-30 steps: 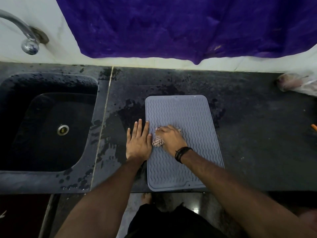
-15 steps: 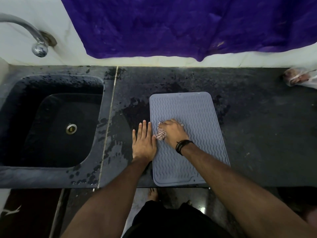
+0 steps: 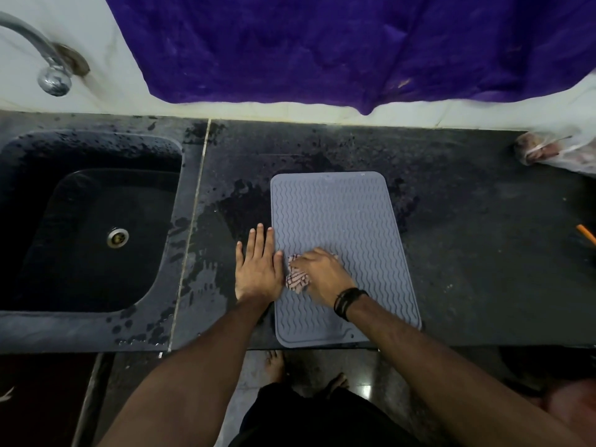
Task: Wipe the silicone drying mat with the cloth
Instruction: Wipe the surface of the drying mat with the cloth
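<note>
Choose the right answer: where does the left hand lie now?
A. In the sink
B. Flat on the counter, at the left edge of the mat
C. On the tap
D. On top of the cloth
B: the left hand lies flat with straight fingers on the wet counter, along the left edge of the mat, while the right hand presses the cloth.

Your grey mat, ribbed in wavy lines, lies on a black, water-blotched counter; the cloth under your right hand is pale pink with dark stripes. A black band circles that wrist. Purple fabric hangs over the white wall.
</note>
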A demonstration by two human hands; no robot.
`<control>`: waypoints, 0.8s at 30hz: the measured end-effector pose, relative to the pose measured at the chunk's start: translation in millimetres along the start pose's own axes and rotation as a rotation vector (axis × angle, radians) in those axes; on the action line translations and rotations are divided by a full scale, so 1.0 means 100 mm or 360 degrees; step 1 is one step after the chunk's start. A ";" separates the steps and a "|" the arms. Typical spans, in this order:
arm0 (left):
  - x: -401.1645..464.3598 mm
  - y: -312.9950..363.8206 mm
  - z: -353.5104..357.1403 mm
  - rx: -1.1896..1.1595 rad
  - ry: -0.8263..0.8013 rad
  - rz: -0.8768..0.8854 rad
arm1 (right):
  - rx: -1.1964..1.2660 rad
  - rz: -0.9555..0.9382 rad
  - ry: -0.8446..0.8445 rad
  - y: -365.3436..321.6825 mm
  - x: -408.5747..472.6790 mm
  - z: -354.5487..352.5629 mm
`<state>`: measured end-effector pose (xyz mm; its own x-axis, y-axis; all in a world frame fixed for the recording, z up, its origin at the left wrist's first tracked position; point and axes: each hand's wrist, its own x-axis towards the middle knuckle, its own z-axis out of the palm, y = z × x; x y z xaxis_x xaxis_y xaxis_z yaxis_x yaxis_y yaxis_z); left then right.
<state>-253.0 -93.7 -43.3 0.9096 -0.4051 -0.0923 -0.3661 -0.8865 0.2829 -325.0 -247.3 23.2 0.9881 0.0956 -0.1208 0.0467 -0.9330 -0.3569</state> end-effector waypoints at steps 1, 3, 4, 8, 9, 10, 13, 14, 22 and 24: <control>0.01 0.01 0.00 -0.0001 0.0009 0.0004 | 0.0044 0.0014 0.0040 0.01 0.03 -0.02; 0.00 0.01 0.01 0.0006 0.0023 0.0002 | 0.0096 0.0075 0.0126 0.02 0.15 -0.07; -0.01 0.00 0.01 0.0018 0.0025 0.0000 | 0.0110 0.0118 0.0144 0.01 0.22 -0.10; -0.01 -0.01 0.01 0.0041 0.0024 -0.0009 | 0.0021 0.0163 0.0039 0.00 0.36 -0.11; 0.00 0.00 0.02 0.0039 0.0019 -0.0011 | -0.0012 0.0150 0.0030 -0.01 0.34 -0.10; 0.01 0.00 0.02 0.0034 0.0012 -0.0014 | -0.0033 0.0137 0.0026 -0.01 0.31 -0.08; 0.00 0.00 0.02 0.0029 0.0007 -0.0014 | -0.0087 0.0084 -0.0007 -0.03 0.17 -0.02; 0.00 0.00 0.01 0.0025 0.0009 -0.0015 | -0.0102 0.0070 -0.0019 -0.04 0.11 0.00; 0.00 0.01 0.01 -0.0026 0.0004 -0.0022 | -0.0125 0.0009 -0.0072 -0.11 -0.21 0.05; -0.01 0.00 0.02 -0.0018 0.0014 -0.0012 | -0.0119 0.0028 -0.0023 -0.12 -0.14 0.00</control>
<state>-253.9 -93.7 -45.2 0.9140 -0.3965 -0.0862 -0.3570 -0.8869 0.2932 -339.2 -237.9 29.0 0.9867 0.0832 -0.1398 0.0404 -0.9578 -0.2846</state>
